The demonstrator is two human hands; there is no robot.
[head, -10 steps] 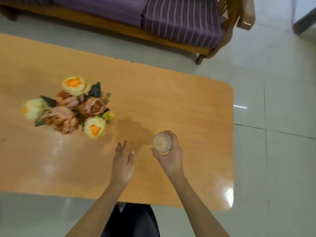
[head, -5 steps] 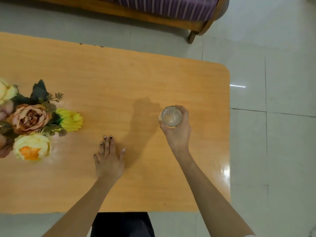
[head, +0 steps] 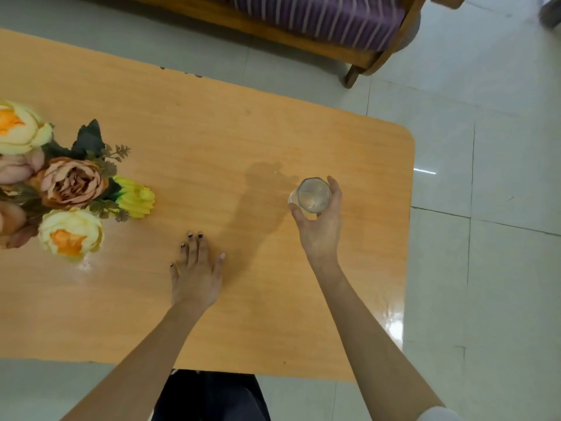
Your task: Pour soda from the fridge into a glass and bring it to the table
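The flowers [head: 60,189] are cut off by the left edge of the frame. The sofa [head: 318,22] is cut off by the top edge. The right hand [head: 318,226] hides the lower side of the glass [head: 313,195], so its contact with the counter [head: 212,132] cannot be told.

Glossy wood table [head: 212,132], clear glass [head: 312,196] (smooth), shiny floor tiles [head: 501,268]

We see the glass [head: 314,195] from above, clear, upright, holding pale liquid. It stands toward the right end of the orange wooden table [head: 243,132], near its far corner.
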